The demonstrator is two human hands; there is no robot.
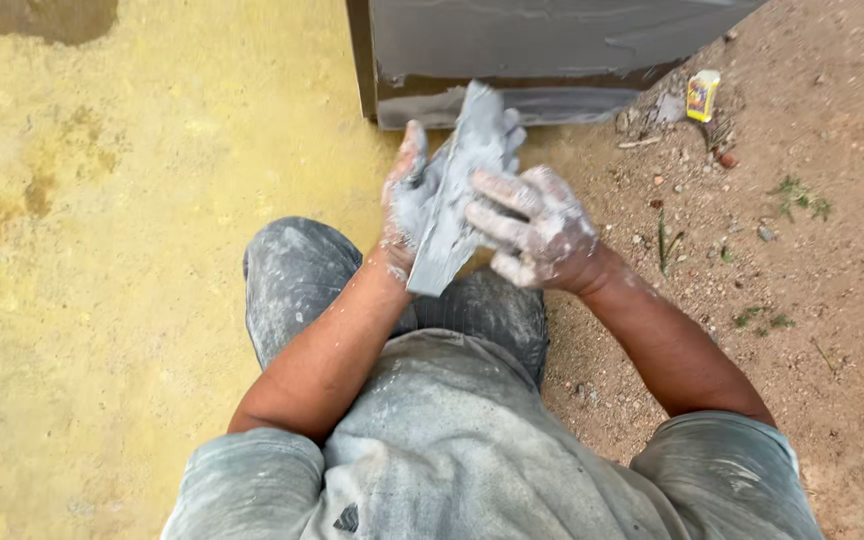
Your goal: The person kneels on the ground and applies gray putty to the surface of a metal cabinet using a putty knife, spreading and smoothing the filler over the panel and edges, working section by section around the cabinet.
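**Wiping the putty blade clean between your hands**

Your left hand (pixel 414 205) lies open and flat under a wide putty blade (pixel 457 195), palm up, with the fingers spread along its back and the thumb curled over the near edge. Your right hand (pixel 537 230) is loosely curled, its fingertips pressing on the blade's face from the right side. Both hands are caked in pale grey filler. The blade sits between them, above your knee, tilted with its far tip pointing away from you.

To do this well, keep the left palm as a firm backing so the blade does not flex, and draw your right fingers along the face, never across the edge, which could cut.

Just beyond your hands stands a dark panel (pixel 542 50) smeared with the same grey filler. To the right of your right hand, on the bare dirt (pixel 812 260), lies a small yellow carton (pixel 702 95); I cannot tell what is in it. No tub or bucket of filler is in view. To the left of your left hand runs a yellow floor (pixel 102 250).
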